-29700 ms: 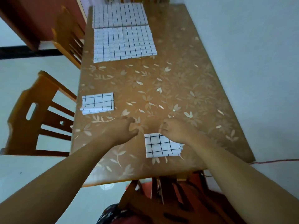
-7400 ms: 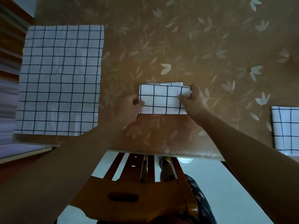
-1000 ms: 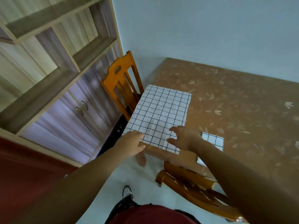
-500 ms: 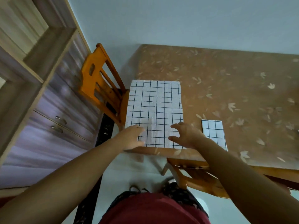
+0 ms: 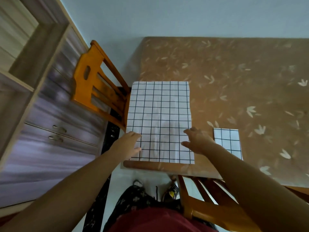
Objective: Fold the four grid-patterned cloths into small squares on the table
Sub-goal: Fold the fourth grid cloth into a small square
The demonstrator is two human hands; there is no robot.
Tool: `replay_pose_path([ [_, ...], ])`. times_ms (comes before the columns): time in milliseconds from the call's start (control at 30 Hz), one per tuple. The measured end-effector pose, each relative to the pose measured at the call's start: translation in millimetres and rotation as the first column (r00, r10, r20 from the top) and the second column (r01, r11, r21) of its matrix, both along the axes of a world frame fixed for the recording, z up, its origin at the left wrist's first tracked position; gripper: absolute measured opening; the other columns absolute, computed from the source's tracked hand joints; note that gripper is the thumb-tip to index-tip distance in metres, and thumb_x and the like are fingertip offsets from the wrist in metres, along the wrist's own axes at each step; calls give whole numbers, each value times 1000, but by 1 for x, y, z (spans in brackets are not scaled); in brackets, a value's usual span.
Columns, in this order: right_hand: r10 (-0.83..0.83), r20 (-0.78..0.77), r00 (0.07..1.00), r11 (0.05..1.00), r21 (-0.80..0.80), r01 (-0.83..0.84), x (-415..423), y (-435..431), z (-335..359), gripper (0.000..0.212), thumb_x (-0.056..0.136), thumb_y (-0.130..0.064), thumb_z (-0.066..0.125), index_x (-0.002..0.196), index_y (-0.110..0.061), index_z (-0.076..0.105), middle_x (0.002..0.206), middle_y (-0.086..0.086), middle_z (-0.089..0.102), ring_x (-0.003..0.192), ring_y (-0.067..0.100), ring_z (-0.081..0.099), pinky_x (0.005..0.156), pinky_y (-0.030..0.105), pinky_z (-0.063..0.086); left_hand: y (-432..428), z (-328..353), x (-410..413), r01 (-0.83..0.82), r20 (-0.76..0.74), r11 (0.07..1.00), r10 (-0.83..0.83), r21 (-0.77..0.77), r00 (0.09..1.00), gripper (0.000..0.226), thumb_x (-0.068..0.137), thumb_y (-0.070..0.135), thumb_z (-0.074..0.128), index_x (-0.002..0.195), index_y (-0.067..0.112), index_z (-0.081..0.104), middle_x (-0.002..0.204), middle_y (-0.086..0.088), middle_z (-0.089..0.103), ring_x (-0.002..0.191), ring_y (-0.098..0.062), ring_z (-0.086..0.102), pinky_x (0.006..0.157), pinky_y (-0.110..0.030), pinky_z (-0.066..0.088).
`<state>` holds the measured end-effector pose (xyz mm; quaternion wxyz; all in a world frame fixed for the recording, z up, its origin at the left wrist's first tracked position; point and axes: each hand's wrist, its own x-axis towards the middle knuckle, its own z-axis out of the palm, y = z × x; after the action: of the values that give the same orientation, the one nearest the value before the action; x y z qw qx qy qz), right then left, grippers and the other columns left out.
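Observation:
A white cloth with a black grid (image 5: 160, 114) lies flat and unfolded at the near left corner of the brown leaf-patterned table (image 5: 234, 81). My left hand (image 5: 129, 144) rests over the cloth's left edge near its front, fingers loosely spread. My right hand (image 5: 195, 141) hovers at the cloth's right edge, fingers relaxed and apart. Neither hand grips the cloth. A small folded grid cloth (image 5: 227, 143) lies on the table just right of my right hand.
An orange wooden chair (image 5: 98, 87) stands against the table's left end. Another orange chair (image 5: 209, 203) sits tucked under the front edge below my right arm. A grey cabinet with shelves (image 5: 41, 114) fills the left side. Pale wall lies behind the table.
The view has swung so the unfolded cloth sits straight in front. Both hands have spread outward to its left and right edges.

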<state>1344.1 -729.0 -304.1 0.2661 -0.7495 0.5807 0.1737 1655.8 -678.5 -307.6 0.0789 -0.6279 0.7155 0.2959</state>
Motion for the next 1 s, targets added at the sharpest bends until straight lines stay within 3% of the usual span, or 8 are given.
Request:
replay_pose_path([
  [167, -188, 111, 976, 982, 47, 184, 10, -32, -25, 63, 97, -43, 63, 151, -20, 41, 152, 14, 41, 132, 34, 49, 107, 48, 47, -33, -22, 3, -158, -63, 987, 157, -2, 986, 63, 95, 30, 68, 151, 16, 42, 155, -6, 36, 140, -26, 42, 112, -38, 39],
  [333, -522, 217, 825, 853, 123, 508, 24, -74, -55, 61, 95, -37, 68, 149, -23, 43, 150, 18, 37, 122, 36, 55, 104, 51, 51, -83, -49, 13, -405, -135, 914, 401, -3, 906, 63, 95, 24, 67, 152, 20, 39, 159, -8, 24, 139, -31, 39, 101, -33, 43],
  [433, -677, 243, 695, 735, 181, 653, 34, -93, -69, 59, 95, -29, 70, 148, -26, 43, 144, 18, 38, 110, 35, 60, 79, 41, 61, -110, -64, 17, -493, -168, 867, 497, 69, 851, 64, 95, 20, 67, 152, 18, 38, 155, -13, 25, 129, -30, 44, 96, -27, 41],
  [533, -806, 273, 526, 586, 238, 775, 38, -105, -80, 55, 94, -19, 66, 144, -27, 46, 133, 15, 41, 91, 26, 62, 51, 23, 49, -127, -76, 20, -559, -244, 812, 583, 164, 775, 65, 94, 17, 68, 151, 19, 39, 152, -14, 32, 118, -24, 47, 85, -25, 45],
  [633, -861, 306, 406, 494, 314, 811, 36, -111, -89, 59, 90, -14, 67, 144, -21, 43, 123, 7, 50, 76, 12, 54, 56, 21, 45, -136, -79, 24, -636, -276, 744, 668, 207, 691, 57, 94, 17, 68, 147, 20, 46, 148, -13, 38, 115, -23, 49, 88, -32, 46],
  [833, -898, 252, 361, 414, 207, 886, 39, -118, -92, 60, 83, -11, 69, 137, -28, 50, 135, 12, 44, 117, 33, 52, 93, 47, 56, -138, -84, 38, -733, -332, 624, 775, 269, 538, 49, 93, 6, 68, 138, 21, 53, 134, -12, 52, 115, -27, 55, 85, -31, 48],
  [933, -931, 338, 139, 286, 438, 852, 42, -121, -90, 67, 73, -11, 71, 135, -23, 50, 126, 19, 60, 88, 23, 61, 71, 34, 55, -138, -86, 39, -754, -358, 612, 778, 240, 517, 43, 94, 2, 65, 132, 20, 57, 117, -10, 54, 96, -22, 56, 71, -23, 46],
  [1000, -923, 350, 162, 313, 434, 845, 42, -119, -88, 64, 75, -7, 75, 133, -20, 51, 105, 15, 66, 68, 17, 53, 57, 29, 46, -138, -84, 36, -758, -377, 616, 769, 217, 517, 38, 95, 1, 64, 129, 18, 59, 112, -7, 52, 83, -18, 54, 63, -21, 45],
])
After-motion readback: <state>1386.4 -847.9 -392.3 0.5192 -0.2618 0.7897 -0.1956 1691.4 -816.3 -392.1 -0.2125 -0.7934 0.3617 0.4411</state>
